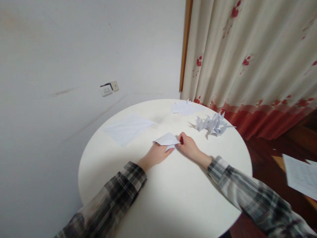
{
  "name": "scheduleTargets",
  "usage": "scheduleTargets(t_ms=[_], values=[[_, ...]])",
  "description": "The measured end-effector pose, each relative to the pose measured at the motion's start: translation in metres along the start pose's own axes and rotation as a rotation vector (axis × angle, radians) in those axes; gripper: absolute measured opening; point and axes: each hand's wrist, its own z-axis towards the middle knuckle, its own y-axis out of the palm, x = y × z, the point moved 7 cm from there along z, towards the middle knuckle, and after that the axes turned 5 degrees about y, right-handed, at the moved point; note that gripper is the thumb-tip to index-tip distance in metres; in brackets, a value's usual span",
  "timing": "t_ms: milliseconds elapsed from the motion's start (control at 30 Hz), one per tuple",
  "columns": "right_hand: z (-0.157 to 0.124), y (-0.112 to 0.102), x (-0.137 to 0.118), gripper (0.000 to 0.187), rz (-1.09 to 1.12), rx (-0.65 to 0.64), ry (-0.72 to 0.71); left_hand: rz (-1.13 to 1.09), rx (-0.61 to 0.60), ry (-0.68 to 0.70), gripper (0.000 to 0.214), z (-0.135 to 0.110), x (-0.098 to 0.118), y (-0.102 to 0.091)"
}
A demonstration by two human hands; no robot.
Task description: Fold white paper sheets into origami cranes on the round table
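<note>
A folded sheet of white paper (166,139) is between my two hands, over the middle of the round white table. My left hand (157,155) grips it from the near left, with the thumb at its near edge and the other fingers partly hidden under the raised flap. At the paper's right corner, the fingers of my right hand (188,145) are pinched together on it. Just beyond my right hand stands a cluster of folded paper cranes (215,124).
A flat white sheet (128,128) lies on the table (153,205) at the left. More paper sheets (184,108) sit at the far edge with a small folded piece on them. A wall with a socket (106,90) rises behind; a flowered curtain (247,82) hangs at right.
</note>
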Motion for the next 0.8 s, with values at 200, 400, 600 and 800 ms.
scheduleTargets(t_ms=[200, 400, 600, 800], values=[[-0.0008, -0.0012, -0.0011, 0.016, -0.016, -0.003, 0.014, 0.004, -0.005, -0.026, 0.041, -0.0010, -0.0009, -0.0003], [-0.0009, -0.0004, -0.0041, 0.015, 0.007, -0.029, -0.018, 0.017, 0.008, -0.024, 0.040, -0.0029, -0.0037, 0.0024], [-0.0034, 0.0006, -0.0096, 0.015, 0.033, -0.063, -0.067, 0.018, -0.010, 0.022, 0.037, -0.0007, 0.0015, -0.0006], [-0.0036, -0.0012, -0.0069, 0.013, -0.004, -0.028, -0.024, 0.058, -0.014, 0.003, 0.037, 0.0013, 0.0021, -0.0033]])
